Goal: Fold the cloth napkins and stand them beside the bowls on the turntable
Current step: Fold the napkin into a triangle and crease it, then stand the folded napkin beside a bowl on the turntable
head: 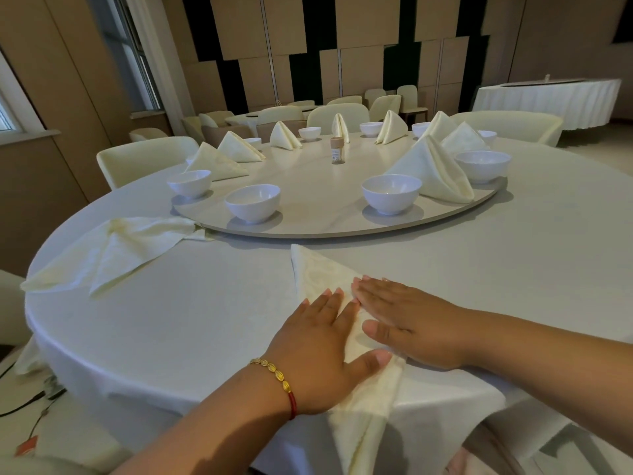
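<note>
Both hands lie flat, fingers straight, pressing a pale cream cloth napkin (322, 272) folded to a long point on the round counter (171, 303) with its white tablecloth: the left hand (325, 341) on its near side, the right hand (404, 313) just beside it. Its near end hangs over the counter's edge. Beyond, the round beige turntable (308, 186) carries white bowls (391, 193) with folded napkins (431, 169) standing beside several. Loose unfolded napkins (113, 248) lie to the left.
</note>
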The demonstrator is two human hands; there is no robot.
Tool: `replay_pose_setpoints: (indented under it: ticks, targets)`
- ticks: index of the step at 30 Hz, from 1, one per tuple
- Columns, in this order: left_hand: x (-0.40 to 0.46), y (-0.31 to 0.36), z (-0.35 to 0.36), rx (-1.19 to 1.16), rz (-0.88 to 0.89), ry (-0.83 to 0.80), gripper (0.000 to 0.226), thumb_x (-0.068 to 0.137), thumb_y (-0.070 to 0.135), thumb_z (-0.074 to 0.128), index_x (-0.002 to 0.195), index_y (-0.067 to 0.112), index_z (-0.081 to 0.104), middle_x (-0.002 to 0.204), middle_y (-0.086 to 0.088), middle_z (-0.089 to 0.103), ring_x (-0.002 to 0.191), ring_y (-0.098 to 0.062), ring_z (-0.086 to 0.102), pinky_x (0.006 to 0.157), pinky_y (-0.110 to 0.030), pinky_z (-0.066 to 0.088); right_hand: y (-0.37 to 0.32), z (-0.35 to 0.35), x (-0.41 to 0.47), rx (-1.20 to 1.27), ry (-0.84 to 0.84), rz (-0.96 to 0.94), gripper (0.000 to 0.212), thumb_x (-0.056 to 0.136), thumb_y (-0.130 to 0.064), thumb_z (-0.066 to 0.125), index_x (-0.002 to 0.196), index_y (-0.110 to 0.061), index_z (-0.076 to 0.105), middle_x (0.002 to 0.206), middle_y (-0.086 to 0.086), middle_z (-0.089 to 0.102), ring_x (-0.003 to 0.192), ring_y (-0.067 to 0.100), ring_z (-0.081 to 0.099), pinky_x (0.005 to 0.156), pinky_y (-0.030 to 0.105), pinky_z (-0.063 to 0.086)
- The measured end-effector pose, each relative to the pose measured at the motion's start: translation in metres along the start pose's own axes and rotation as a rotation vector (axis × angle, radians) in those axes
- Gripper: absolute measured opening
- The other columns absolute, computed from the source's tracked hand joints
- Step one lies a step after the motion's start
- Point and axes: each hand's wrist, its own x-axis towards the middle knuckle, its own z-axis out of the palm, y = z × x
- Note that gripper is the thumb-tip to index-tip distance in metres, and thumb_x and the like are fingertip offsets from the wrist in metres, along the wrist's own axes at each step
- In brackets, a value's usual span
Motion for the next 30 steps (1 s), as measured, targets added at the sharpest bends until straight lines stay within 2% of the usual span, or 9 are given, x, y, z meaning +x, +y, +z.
replay_pose_setpoints:
  ticks: [7,12,15,20,22,27,30]
  targets:
    - [-0.001,0.001,0.0,-0.009,-0.013,0.006,0.095,0.071,0.079,0.0,0.151,0.029,-0.013,0.159,0.007,-0.017,0.146,-0.01,-0.016,0.115,-0.027,-0.009,0.0,-0.002,-0.002,-0.036,-0.033,-0.017,0.076,0.085,-0.065,0.003,0.149,-0.03,-0.019,0.154,-0.02,-0.025,0.125,-0.013,-0.029,0.089,0.0,-0.023]
    - [0.007,-0.017,-0.011,-0.117,-0.021,-0.074,0.09,0.077,0.073,0.003,0.152,0.025,-0.009,0.159,0.007,-0.015,0.145,-0.007,-0.013,0.116,-0.024,-0.007,-0.001,-0.003,-0.003,-0.008,-0.022,-0.019,0.087,0.073,-0.071,-0.006,0.149,-0.03,-0.016,0.156,-0.017,-0.023,0.134,-0.01,-0.026,0.097,0.004,-0.02]
    - [0.021,-0.037,-0.016,-0.176,-0.052,-0.091,0.075,0.089,0.062,0.002,0.153,0.024,-0.004,0.16,0.006,-0.012,0.145,-0.006,-0.012,0.116,-0.025,-0.007,-0.001,-0.003,-0.003,-0.004,-0.024,-0.02,0.088,0.073,-0.071,-0.006,0.15,-0.029,-0.016,0.156,-0.016,-0.023,0.136,-0.009,-0.024,0.099,0.005,-0.02]
    - [0.049,-0.058,-0.015,-0.096,-0.131,-0.04,0.067,0.097,0.056,0.006,0.153,0.021,-0.004,0.161,0.003,-0.008,0.147,-0.011,-0.008,0.12,-0.034,-0.003,-0.001,-0.004,-0.004,-0.018,-0.035,-0.028,0.095,0.067,-0.073,-0.007,0.15,-0.028,-0.017,0.156,-0.016,-0.024,0.134,-0.009,-0.025,0.097,0.005,-0.021]
    - [0.057,-0.061,-0.015,-0.071,-0.142,-0.032,0.065,0.098,0.054,0.006,0.153,0.021,-0.004,0.161,0.002,-0.008,0.147,-0.011,-0.008,0.119,-0.035,-0.004,-0.002,-0.004,-0.004,-0.025,-0.028,-0.025,0.096,0.067,-0.074,-0.007,0.15,-0.028,-0.017,0.156,-0.016,-0.024,0.135,-0.008,-0.025,0.101,0.007,-0.02]
    - [0.046,-0.064,-0.01,-0.076,-0.069,-0.01,0.065,0.096,0.055,0.004,0.153,0.025,-0.004,0.161,0.006,-0.007,0.146,-0.007,-0.007,0.119,-0.033,-0.006,0.003,0.001,-0.003,-0.028,-0.002,-0.043,0.104,0.063,-0.081,-0.016,0.151,-0.027,-0.014,0.157,-0.013,-0.022,0.137,-0.006,-0.025,0.108,0.014,-0.016]
    - [0.014,-0.054,-0.01,-0.087,0.038,-0.031,0.07,0.089,0.059,0.001,0.152,0.03,-0.007,0.158,0.014,-0.01,0.144,0.001,-0.011,0.117,-0.027,-0.01,0.002,0.001,-0.003,-0.019,0.005,-0.038,0.1,0.065,-0.076,-0.01,0.152,-0.025,-0.012,0.157,-0.013,-0.021,0.134,-0.009,-0.025,0.101,0.006,-0.02]
